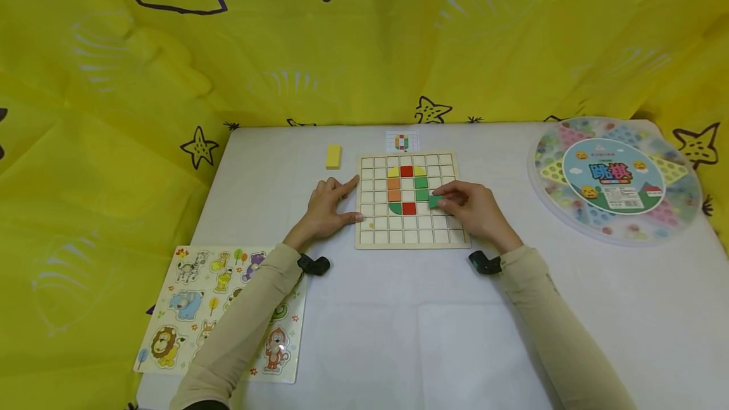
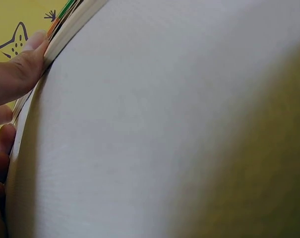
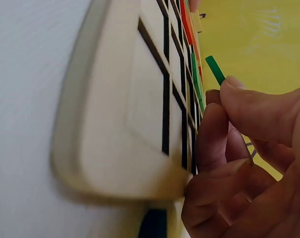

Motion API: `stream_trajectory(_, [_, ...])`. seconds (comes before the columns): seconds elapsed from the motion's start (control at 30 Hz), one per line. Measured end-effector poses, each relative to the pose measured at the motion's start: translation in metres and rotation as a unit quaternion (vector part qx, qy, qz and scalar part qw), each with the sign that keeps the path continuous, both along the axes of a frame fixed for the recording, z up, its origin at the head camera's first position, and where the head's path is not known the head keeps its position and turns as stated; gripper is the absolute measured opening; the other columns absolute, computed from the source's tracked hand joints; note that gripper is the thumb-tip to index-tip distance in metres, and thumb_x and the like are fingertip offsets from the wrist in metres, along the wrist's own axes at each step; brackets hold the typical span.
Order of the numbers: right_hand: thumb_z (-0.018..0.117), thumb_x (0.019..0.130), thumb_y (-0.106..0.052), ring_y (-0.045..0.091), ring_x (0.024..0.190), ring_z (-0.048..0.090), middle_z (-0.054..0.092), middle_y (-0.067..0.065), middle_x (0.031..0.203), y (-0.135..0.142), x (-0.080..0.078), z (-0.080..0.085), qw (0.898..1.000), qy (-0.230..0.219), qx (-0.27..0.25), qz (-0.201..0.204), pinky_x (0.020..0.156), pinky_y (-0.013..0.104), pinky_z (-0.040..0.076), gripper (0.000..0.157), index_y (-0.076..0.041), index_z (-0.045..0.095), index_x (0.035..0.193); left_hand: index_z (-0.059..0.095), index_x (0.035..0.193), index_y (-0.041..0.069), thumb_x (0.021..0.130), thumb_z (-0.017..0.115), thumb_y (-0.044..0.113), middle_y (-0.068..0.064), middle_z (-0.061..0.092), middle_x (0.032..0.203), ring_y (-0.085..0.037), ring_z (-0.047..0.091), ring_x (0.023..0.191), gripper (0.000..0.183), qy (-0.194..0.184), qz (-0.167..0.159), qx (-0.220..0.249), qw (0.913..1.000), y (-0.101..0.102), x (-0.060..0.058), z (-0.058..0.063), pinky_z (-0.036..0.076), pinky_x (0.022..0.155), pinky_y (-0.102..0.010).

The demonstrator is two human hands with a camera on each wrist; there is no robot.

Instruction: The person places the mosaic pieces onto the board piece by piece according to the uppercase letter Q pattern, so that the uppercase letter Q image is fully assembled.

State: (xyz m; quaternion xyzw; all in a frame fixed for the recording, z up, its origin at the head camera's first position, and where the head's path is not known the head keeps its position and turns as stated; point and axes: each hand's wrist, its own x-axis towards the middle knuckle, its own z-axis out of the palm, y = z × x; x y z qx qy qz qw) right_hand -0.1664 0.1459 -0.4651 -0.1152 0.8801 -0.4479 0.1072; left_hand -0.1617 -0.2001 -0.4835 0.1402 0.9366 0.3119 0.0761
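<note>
A wooden grid board (image 1: 413, 246) lies on the white table, with red, orange, yellow and green tiles forming a ring in its squares. My right hand (image 1: 471, 206) pinches a small green tile (image 1: 435, 201) between thumb and fingers, above the board right of the ring's lower part. In the right wrist view the green tile (image 3: 215, 69) shows edge-on, its exact shape hidden. My left hand (image 1: 324, 211) touches the board's left edge with thumb and index finger spread apart. The left wrist view shows the thumb (image 2: 26, 67) against the board's edge.
A small pattern card (image 1: 390, 143) lies behind the board, with a yellow block (image 1: 333, 157) to its left. An animal puzzle board (image 1: 216, 315) lies under the left forearm. A round clear game box (image 1: 615, 176) sits at right. Yellow cloth (image 1: 364, 49) hangs behind.
</note>
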Motion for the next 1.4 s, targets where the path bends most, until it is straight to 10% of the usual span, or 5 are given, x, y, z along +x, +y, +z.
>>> stream_trajectory(1.4, [0.076,0.098,-0.01,0.023,0.081,0.058,0.074,0.015,0.114,-0.021,0.0,0.003,0.996,0.037,0.073,0.041,0.071,0.035,0.044,0.015,-0.009,0.082,0.112,0.041,0.164,0.018,0.087,0.089,0.034,-0.009,0.05,0.11,-0.026,0.037,0.1,0.093,-0.011,0.006,0.004,0.9999,0.001,0.0,0.001,0.027,0.089,-0.037])
